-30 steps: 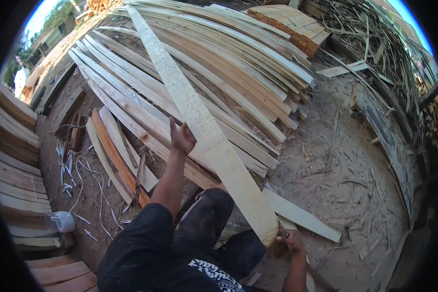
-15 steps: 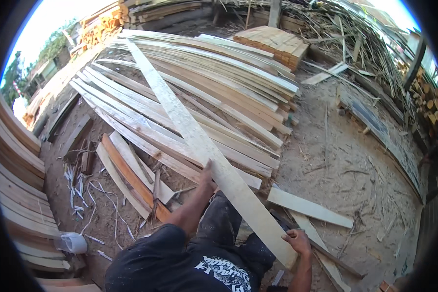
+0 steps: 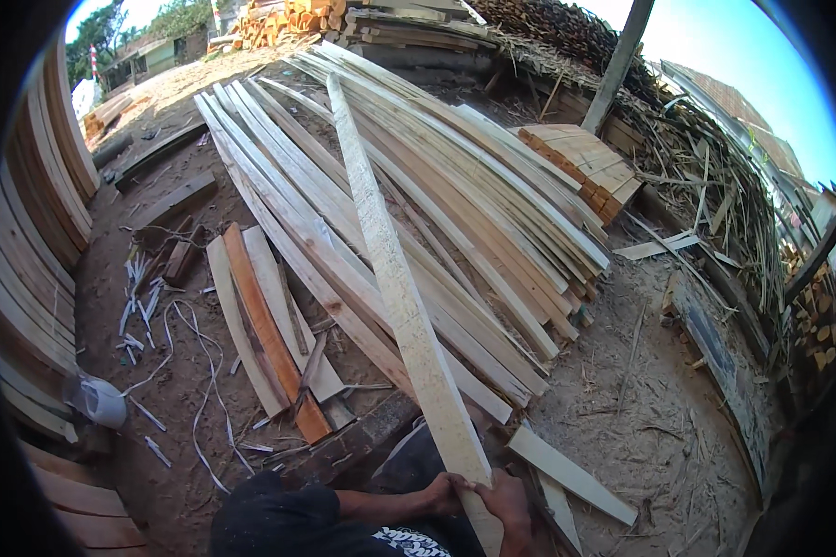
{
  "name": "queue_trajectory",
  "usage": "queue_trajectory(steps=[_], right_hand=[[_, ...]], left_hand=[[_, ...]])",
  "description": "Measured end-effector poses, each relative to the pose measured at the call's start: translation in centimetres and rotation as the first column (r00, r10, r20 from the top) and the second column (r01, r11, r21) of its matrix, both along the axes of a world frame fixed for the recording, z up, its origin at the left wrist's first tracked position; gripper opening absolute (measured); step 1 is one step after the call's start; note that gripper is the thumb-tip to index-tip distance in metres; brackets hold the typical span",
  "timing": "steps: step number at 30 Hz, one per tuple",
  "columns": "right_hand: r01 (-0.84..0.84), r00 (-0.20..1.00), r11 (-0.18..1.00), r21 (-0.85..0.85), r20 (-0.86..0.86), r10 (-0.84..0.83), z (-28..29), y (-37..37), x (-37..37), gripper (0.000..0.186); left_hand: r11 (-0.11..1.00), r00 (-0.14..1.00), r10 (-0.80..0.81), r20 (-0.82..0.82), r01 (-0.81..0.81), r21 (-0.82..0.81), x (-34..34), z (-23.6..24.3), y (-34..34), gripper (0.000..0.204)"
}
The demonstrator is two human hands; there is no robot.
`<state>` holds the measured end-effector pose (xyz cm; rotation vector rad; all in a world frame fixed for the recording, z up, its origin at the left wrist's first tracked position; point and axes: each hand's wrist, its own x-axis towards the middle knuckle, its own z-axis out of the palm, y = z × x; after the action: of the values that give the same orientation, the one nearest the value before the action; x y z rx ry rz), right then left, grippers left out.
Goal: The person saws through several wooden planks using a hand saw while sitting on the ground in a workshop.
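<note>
A long pale plank (image 3: 388, 288) runs from beside my body up across rows of long boards (image 3: 288, 213) lying on the dirt. Near its lower end, my left hand (image 3: 438, 492) is closed on the left edge and my right hand (image 3: 500, 494) grips it from the right, close beside the left. Below the plank are my dark-clothed legs. A short pale board (image 3: 571, 478) lies to the right of my right hand.
Stacked planks (image 3: 37, 260) stand at the left, near a white container (image 3: 99, 402), cord and scraps. A bundle of short boards (image 3: 585, 169), a wooden post (image 3: 613, 70), piled sticks (image 3: 734, 223) and a weathered panel (image 3: 715, 371) are at the right.
My left hand has slid down along the plank to beside my right. The plank has swung more upright in the view and turned slightly, and my right hand has moved left.
</note>
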<state>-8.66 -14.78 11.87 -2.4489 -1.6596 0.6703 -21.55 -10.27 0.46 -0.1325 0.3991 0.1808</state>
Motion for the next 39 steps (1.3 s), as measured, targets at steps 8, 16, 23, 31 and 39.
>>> queue_trajectory(steps=[8,16,23,31,39], right_hand=[[-0.009,0.991,0.971,0.239,0.135,-0.024,-1.7,-3.9,-1.7,0.026],[-0.024,0.989,0.921,0.389,0.145,-0.036,-3.3,-7.7,0.4,0.023],[0.169,0.951,0.944,0.283,0.204,-0.232,-3.9,-17.1,3.8,0.014],[0.412,0.908,0.91,0.039,-0.101,-0.407,-6.9,-20.0,10.3,0.029],[0.447,0.893,0.891,0.084,0.024,-0.45,-6.0,-13.0,5.7,0.058]], left_hand=[[0.927,0.922,0.368,0.122,-0.374,0.033,-2.1,-1.4,10.6,0.041],[0.847,0.845,0.469,0.256,-0.513,0.141,-5.0,-2.4,17.5,0.056],[0.804,0.921,0.341,0.19,-0.391,0.448,-6.1,-8.2,30.0,0.065],[0.59,0.69,0.665,-0.285,-0.251,0.768,-3.3,-9.8,35.5,0.084],[0.783,0.592,0.598,-0.54,-0.289,0.551,-1.2,-1.0,30.0,0.085]])
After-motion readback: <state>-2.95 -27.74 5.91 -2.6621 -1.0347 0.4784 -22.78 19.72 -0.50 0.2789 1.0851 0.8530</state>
